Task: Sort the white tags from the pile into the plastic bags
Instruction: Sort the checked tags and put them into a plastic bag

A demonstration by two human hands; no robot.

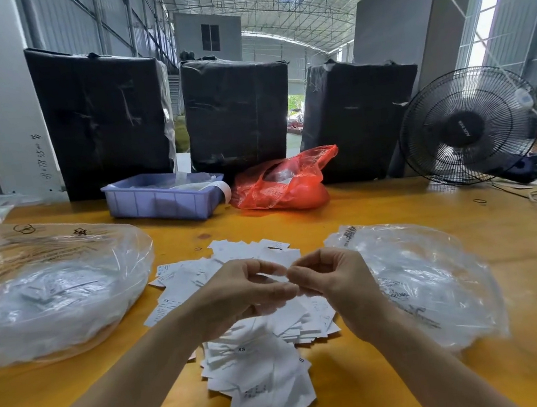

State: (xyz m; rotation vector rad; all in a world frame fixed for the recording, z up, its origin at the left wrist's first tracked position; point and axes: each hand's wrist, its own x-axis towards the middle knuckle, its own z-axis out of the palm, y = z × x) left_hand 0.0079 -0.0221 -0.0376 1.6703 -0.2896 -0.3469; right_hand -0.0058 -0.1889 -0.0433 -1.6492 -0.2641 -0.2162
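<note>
A pile of white tags (260, 366) with printed size letters spreads over the middle of the yellow table (395, 201). My left hand (237, 295) and my right hand (334, 283) meet above the pile, fingertips together, pinching one white tag (274, 275) between them. A large clear plastic bag (51, 291) holding white tags lies to the left. A flatter clear plastic bag (428, 278) lies to the right, close to my right wrist.
At the back stand a blue plastic bin (161, 199), a red plastic bag (285, 184) and three black wrapped boxes (235, 112). A black fan (467, 126) and cables sit at the far right.
</note>
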